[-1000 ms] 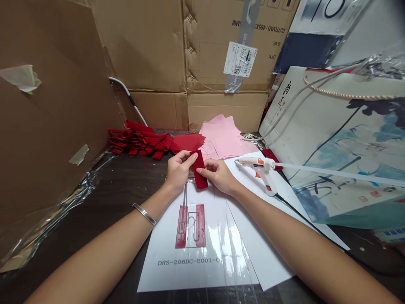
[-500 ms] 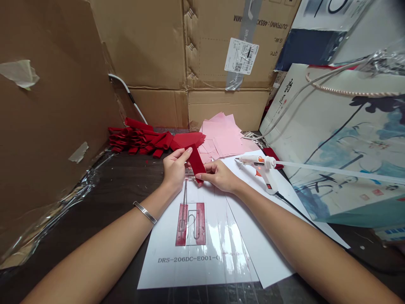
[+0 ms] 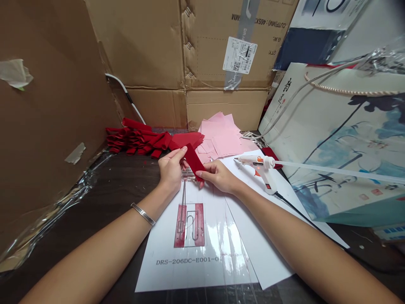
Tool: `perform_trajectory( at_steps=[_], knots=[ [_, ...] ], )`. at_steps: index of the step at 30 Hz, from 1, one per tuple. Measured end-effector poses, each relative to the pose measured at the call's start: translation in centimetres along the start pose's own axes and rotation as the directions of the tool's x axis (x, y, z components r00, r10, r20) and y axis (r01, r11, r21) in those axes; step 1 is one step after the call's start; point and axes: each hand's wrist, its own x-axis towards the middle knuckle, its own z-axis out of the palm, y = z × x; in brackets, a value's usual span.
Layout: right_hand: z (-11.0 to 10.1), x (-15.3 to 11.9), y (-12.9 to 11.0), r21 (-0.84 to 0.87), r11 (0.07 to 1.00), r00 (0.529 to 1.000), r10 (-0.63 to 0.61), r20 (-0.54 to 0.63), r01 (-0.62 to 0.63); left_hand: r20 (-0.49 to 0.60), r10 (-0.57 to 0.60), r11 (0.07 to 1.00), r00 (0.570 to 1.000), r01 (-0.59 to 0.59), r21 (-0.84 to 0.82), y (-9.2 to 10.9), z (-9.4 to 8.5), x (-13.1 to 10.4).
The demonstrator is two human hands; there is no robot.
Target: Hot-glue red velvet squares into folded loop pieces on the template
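Observation:
Between both hands a dark red fabric strip is held at a slant above the printed sheet. My left hand pinches its upper left end between thumb and fingers. At the lower right end, my right hand grips it with the thumb on top. Under the hands lies a white printed sheet covered with clear plastic, showing a red-and-white pattern and the text "DRS-206DC-E001". A pair of thin metal tweezers rests on the sheet. The fingers beneath the strip are partly hidden.
Folded red fabric pieces are heaped at the back left. Pink paper squares lie behind the hands. A white glue gun with a long glue stick rests on paper at right. Cardboard walls and a paper bag surround the table.
The strip tilts a little more, and my left hand has shifted slightly to the left with its end. My right hand stays nearly in place. The whole view has shifted slightly.

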Motion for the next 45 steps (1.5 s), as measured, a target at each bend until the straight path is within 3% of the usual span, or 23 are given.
perform_trajectory(
  at_steps=[7, 11, 13, 16, 19, 25, 30, 37, 43, 45],
  knots=[
    [0.3, 0.0, -0.2, 0.048, 0.999, 0.997, -0.012, -0.08, 0.016, 0.161, 0.014, 0.983, 0.987, -0.043, 0.179, -0.1, -0.2, -0.5],
    [0.2, 0.3, -0.1, 0.089, 0.994, 0.941, -0.032, -0.336, 0.066, 0.167, 0.011, 0.987, 0.986, -0.037, 0.155, 0.1, -0.3, -0.8],
    [0.1, 0.4, 0.2, 0.137, 0.988, 0.91, -0.013, -0.414, 0.076, 0.258, 0.013, 0.979, 0.966, -0.064, 0.193, 0.2, -0.2, -1.1],
    [-0.2, 0.6, 0.6, 0.275, 0.959, 0.916, 0.052, -0.397, 0.065, 0.426, 0.029, 0.934, 0.904, -0.176, 0.31, 0.4, -0.1, -1.5],
    [-0.5, 0.8, 0.7, 0.399, 0.915, 0.907, 0.115, -0.404, 0.062, 0.477, 0.002, 0.917, 0.879, -0.192, 0.349, 0.4, -0.1, -1.7],
    [-0.7, 1.1, 0.2, 0.498, 0.861, 0.851, 0.182, -0.493, 0.104, 0.425, -0.123, 0.942, 0.897, -0.029, 0.334, -0.1, -0.1, -1.4],
    [-0.5, 1.2, 0.2, 0.531, 0.841, 0.846, 0.204, -0.493, 0.107, 0.414, -0.128, 0.937, 0.901, -0.027, 0.347, -0.4, -0.1, -1.1],
    [-0.9, 1.4, 0.3, 0.554, 0.814, 0.8, 0.212, -0.561, 0.173, 0.346, -0.084, 0.926, 0.934, -0.055, 0.373, -0.6, -0.3, -1.1],
    [-0.8, 1.3, 0.5, 0.527, 0.839, 0.823, 0.199, -0.531, 0.138, 0.188, 0.116, 0.95, 0.975, -0.165, 0.267, -0.8, -0.3, -0.3],
    [-0.7, 1.3, 0.7, 0.507, 0.853, 0.836, 0.187, -0.515, 0.122, 0.142, 0.114, 0.974, 0.983, -0.139, 0.179, -0.7, -0.2, -0.2]
  ],
)
